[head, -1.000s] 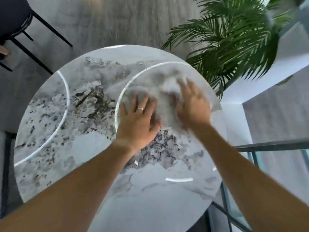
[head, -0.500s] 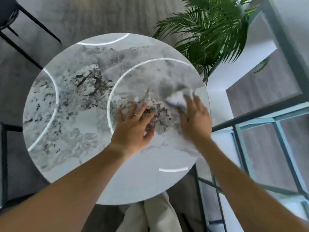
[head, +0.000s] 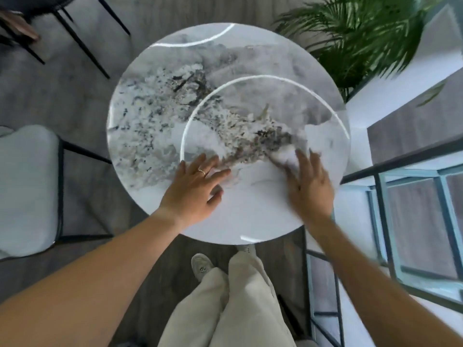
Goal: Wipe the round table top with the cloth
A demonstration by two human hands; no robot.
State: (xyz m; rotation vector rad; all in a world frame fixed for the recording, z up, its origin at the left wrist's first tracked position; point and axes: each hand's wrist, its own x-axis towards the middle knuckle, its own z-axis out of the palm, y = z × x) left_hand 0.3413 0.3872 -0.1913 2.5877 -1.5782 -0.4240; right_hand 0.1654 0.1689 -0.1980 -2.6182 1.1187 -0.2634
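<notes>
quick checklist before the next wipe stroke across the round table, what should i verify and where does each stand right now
1. Cloth under the right hand: ok, it sits beneath the fingers, though blurred.
2. Left hand bracing flat on the table top: ok, palm down, fingers spread.
3. Path across the far and left marble free of objects: ok, nothing stands on it.
4. Cloth inside the table's rim: ok, it lies on the near right part, short of the edge.
5. Plant fronds off the surface: ok, they hang beyond the far right rim.
6. Which areas are already wiped: cannot tell, no visible streaks.
</notes>
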